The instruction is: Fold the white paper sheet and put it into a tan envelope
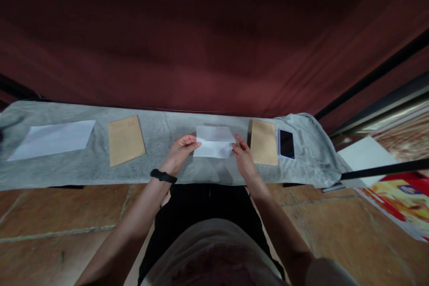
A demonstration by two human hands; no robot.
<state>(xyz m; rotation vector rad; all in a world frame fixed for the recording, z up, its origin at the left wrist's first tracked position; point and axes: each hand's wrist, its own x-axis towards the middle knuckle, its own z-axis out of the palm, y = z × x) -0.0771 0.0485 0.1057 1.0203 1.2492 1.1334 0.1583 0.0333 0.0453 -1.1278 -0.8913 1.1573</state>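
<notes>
A folded white sheet of paper (214, 141) is held just above the grey cloth-covered table (167, 165), in the middle. My left hand (181, 149) pinches its left edge, fingers closed on it; a black band sits on that wrist. My right hand (241, 154) pinches the right edge the same way. A brown envelope (263, 141) lies right beside my right hand. Another brown envelope (125, 140) lies to the left of my left hand.
A flat white sheet (53, 138) lies at the table's far left. A black phone (287, 144) rests right of the nearer envelope. A dark red curtain hangs behind the table. White and printed paper (395, 178) lies on the tiled floor at right.
</notes>
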